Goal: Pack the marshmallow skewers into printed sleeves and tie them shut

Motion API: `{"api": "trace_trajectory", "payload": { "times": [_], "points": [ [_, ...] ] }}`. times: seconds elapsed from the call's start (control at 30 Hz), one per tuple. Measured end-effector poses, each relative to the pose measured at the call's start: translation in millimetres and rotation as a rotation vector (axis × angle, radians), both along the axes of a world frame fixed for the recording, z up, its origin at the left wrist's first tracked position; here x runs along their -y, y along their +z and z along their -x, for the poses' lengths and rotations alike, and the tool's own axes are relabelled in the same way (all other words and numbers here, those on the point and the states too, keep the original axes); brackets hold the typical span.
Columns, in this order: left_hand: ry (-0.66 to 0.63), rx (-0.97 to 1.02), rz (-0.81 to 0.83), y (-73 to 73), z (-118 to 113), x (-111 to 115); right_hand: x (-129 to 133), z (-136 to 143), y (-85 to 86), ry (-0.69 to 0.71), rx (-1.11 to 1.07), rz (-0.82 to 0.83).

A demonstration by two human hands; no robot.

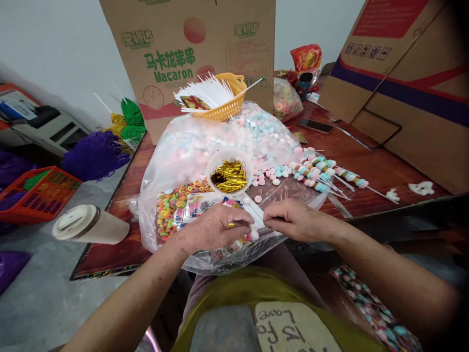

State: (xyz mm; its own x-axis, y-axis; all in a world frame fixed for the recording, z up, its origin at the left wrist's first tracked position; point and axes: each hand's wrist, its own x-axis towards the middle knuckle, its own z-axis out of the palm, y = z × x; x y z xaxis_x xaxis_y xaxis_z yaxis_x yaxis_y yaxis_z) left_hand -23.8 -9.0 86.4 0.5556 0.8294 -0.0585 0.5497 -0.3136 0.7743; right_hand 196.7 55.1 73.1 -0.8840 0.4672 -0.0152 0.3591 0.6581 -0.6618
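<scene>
My left hand is curled, palm down, over the near edge of a clear plastic sheet. White and pink candy pieces show at its fingertips; whether the fingers grip them is unclear. Just to the right, my right hand has thumb and fingers pinched together, and what is between them is too small to make out. White sticks lie between the two hands. Beyond them stands a white bowl of gold foil ties. Ring-shaped candies and printed packets lie left of the bowl.
Finished candy skewers lie to the right on the red-brown table. A big bag of pastel candies carries a yellow basket of sticks. Cardboard boxes stand behind and right. A lidded cup is at left.
</scene>
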Motion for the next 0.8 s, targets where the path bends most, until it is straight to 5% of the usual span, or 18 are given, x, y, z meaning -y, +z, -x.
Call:
{"api": "trace_trajectory", "payload": {
  "times": [0.27,0.6,0.8],
  "points": [
    [0.219,-0.345,-0.066,-19.2,-14,22,-7,4,0.6,-0.107,0.055,0.111],
    [0.178,-0.081,0.059,-31.6,-23,9,6,19,-10.0,-0.117,0.115,-0.009],
    [0.416,0.223,0.405,-44.4,-29,11,18,20,-3.5,-0.257,-0.081,-0.601]
  ]
}}
